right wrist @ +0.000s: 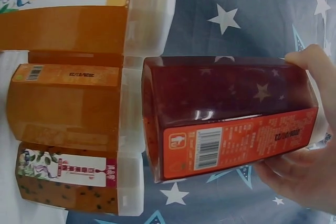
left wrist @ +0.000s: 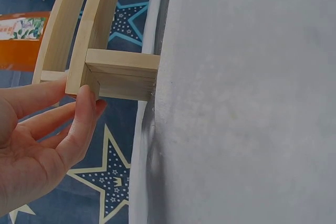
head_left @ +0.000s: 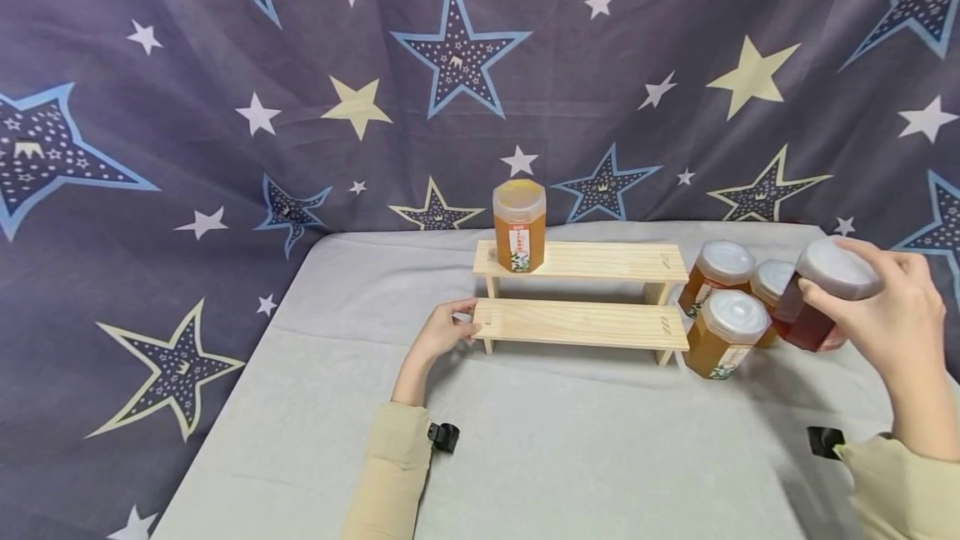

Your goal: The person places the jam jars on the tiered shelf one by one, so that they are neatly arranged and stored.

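Observation:
A two-step wooden shelf [head_left: 577, 323] stands on the cloth-covered table, with an amber jar [head_left: 528, 232] upright at the left of its upper step. My left hand [head_left: 444, 330] pinches the left end of the lower step; in the left wrist view the fingertips of that hand [left wrist: 47, 140] touch the board's corner. My right hand [head_left: 900, 307] grips a dark red jar [head_left: 806, 315] by its white lid, raised and tilted beside the other jars. The right wrist view shows the red jar [right wrist: 231, 114] with an orange barcode label, held by the right hand [right wrist: 310, 171].
Right of the shelf several lidded jars stand close together: a front amber one [head_left: 723, 340], one behind it [head_left: 716, 273] and another [head_left: 772, 286] partly hidden. A star-patterned curtain [head_left: 300, 48] hangs behind the table [head_left: 300, 440].

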The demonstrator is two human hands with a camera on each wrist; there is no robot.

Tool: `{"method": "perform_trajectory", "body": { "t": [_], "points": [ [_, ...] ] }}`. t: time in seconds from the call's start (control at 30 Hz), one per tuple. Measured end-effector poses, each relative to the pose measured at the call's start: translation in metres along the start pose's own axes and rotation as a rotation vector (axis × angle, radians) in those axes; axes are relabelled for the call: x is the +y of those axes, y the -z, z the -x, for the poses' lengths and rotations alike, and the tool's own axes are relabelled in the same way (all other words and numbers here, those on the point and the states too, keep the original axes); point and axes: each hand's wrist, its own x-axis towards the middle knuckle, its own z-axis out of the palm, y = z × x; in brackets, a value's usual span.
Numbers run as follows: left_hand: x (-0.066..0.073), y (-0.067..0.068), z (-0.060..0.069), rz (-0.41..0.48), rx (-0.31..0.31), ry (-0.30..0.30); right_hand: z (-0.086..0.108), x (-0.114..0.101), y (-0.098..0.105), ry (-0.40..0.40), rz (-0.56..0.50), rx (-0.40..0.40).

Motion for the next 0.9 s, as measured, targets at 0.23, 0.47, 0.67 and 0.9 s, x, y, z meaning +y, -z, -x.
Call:
{"method": "perform_trajectory", "body": {
  "t": [0.23, 0.47, 0.67, 0.9],
  "points": [
    [0.001, -0.001, 0.001, -0.004, -0.002, -0.011, -0.004, -0.003, 0.002, -0.012, -0.008, -0.007],
    [0.002, 0.0, 0.001, 0.0, 0.0, -0.007, -0.012, -0.012, -0.002, -0.04, -0.013, -0.03],
    [0.002, 0.0, 0.001, -0.006, -0.002, -0.017, -0.016, -0.023, -0.011, -0.057, -0.045, -0.049],
    [0.001, 0.0, 0.001, 0.005, -0.002, -0.004, -0.023, -0.037, -0.023, -0.07, -0.093, -0.092]
  ]
}}
